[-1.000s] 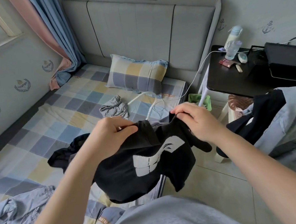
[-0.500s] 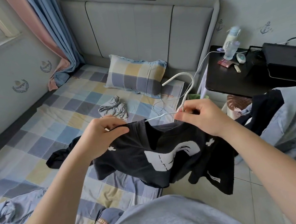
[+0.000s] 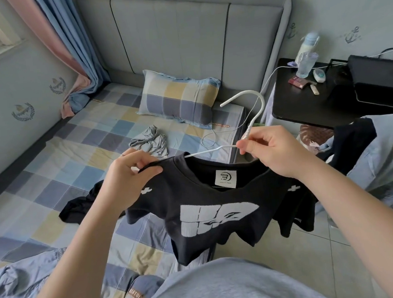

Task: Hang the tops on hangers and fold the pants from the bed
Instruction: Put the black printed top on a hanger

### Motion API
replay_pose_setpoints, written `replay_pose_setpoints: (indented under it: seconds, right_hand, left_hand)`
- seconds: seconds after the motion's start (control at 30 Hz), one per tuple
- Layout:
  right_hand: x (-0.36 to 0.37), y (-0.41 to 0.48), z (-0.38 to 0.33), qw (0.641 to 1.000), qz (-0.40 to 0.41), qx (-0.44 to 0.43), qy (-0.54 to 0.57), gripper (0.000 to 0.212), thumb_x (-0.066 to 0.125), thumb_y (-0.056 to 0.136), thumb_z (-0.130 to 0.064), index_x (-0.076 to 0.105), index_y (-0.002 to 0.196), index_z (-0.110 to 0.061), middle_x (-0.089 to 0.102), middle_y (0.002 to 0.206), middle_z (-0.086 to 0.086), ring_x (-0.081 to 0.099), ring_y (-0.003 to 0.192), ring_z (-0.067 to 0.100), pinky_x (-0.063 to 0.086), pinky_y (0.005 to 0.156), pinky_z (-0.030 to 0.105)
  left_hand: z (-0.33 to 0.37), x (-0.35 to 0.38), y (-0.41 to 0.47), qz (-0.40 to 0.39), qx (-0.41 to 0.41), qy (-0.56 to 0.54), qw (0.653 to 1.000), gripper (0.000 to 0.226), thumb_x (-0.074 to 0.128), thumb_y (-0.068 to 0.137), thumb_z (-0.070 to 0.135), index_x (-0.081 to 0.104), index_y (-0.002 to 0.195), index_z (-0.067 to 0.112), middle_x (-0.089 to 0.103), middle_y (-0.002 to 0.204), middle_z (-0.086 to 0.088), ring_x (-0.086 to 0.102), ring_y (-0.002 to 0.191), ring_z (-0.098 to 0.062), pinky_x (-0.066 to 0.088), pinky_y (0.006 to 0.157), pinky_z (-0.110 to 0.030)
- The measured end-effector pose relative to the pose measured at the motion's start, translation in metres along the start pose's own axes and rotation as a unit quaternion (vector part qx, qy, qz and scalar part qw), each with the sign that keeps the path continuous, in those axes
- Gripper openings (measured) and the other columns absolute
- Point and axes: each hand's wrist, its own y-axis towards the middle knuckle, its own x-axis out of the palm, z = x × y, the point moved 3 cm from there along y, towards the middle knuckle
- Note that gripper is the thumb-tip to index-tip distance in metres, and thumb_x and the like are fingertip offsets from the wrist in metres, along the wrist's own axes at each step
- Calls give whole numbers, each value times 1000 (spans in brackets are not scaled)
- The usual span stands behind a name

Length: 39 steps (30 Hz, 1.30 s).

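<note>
Head view shows us the checked bed (image 3: 59, 163) filling the left side. A blue garment (image 3: 21, 284), a dark garment (image 3: 78, 208) and a grey crumpled garment (image 3: 148, 143) lie on it, not yet sorted. Over the bed's near edge we hold up the black T-shirt (image 3: 219, 217), its label facing us and its hem hanging above the floor tiles (image 3: 302, 253). One arm of the white wire hanger (image 3: 259, 107) runs into the neck opening, and the hook points toward the desk (image 3: 304, 111).

Our left hand (image 3: 128, 179) pinches one shoulder of the shirt. Our right hand (image 3: 275, 152) pinches the hanger's twisted neck, with the other shoulder seemingly bunched beneath it.

We judge the hanger only half seated, so letting go early could slide the shirt off the thin wire onto the floor. Hard tugging might stretch the collar. The hook sits near a white cable (image 3: 273, 74) and could snag it.
</note>
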Motion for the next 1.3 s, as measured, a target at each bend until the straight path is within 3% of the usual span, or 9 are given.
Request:
replay_pose_setpoints:
  seconds: [0.2,0.4,0.53,0.6,0.87,1.0,1.1,1.2,1.3]
  right_hand:
    - [5,-2,7,1000,1,-2,-24,24,65,95,-34,70,73,-25,55,65,12,49,57,16,40,59,27]
    - [11,-2,9,1000,4,-2,-25,24,65,92,-39,71,76,-23,58,66,15,54,66,32,44,67,40]
    - [18,-4,7,1000,-2,-4,-21,24,66,93,-34,69,72,-22,54,65,13,51,65,29,42,64,38]
    - [20,-4,5,1000,-2,-7,-18,25,67,93,-31,67,69,-27,51,63,11,48,61,25,41,63,37]
    - [17,-8,8,1000,-2,7,-10,23,67,92,-37,71,75,-23,56,68,17,55,70,35,47,70,45]
    - [18,-11,7,1000,0,9,0,21,67,91,-36,68,72,-29,52,64,13,49,58,20,43,63,36]
    - [21,-9,5,1000,5,5,-3,26,67,94,-30,65,68,-27,51,63,13,43,53,6,39,56,25]
    - [24,-6,4,1000,7,4,14,24,67,94,-27,69,72,-19,54,66,13,45,52,5,41,54,20]
    - [25,-3,7,1000,8,2,6,15,69,93,-26,73,80,-19,62,73,8,55,66,18,47,69,28]
  left_hand:
    - [1,7,-4,-56,-18,-26,998,20,78,85,13,76,82,33,57,78,10,54,72,-18,48,66,-21]
    - [6,12,-6,-13,2,3,1000,27,80,82,5,70,72,29,62,84,5,56,70,-11,46,66,-14]
    - [9,25,-7,-70,18,30,997,20,69,92,13,69,103,30,63,98,17,61,91,0,44,73,-7]
    - [7,32,-6,-111,-5,51,993,22,62,98,25,64,117,35,66,100,20,67,84,-6,49,68,-14]
    - [4,33,-6,-59,-53,-48,996,18,77,87,24,77,90,43,73,87,13,68,73,-29,55,65,-39]
    - [11,36,-9,3,6,-41,999,19,81,82,11,77,84,29,66,84,12,61,77,-9,46,64,-17]
    - [13,39,-9,30,37,2,999,14,77,85,6,67,82,16,64,84,5,59,81,-11,47,68,-21]
    - [19,44,-8,-5,58,46,997,19,67,92,9,60,90,26,63,90,16,56,90,3,41,73,-7]
    - [18,46,-8,-5,50,13,999,27,66,95,13,60,91,39,65,90,20,57,90,5,40,74,-4]
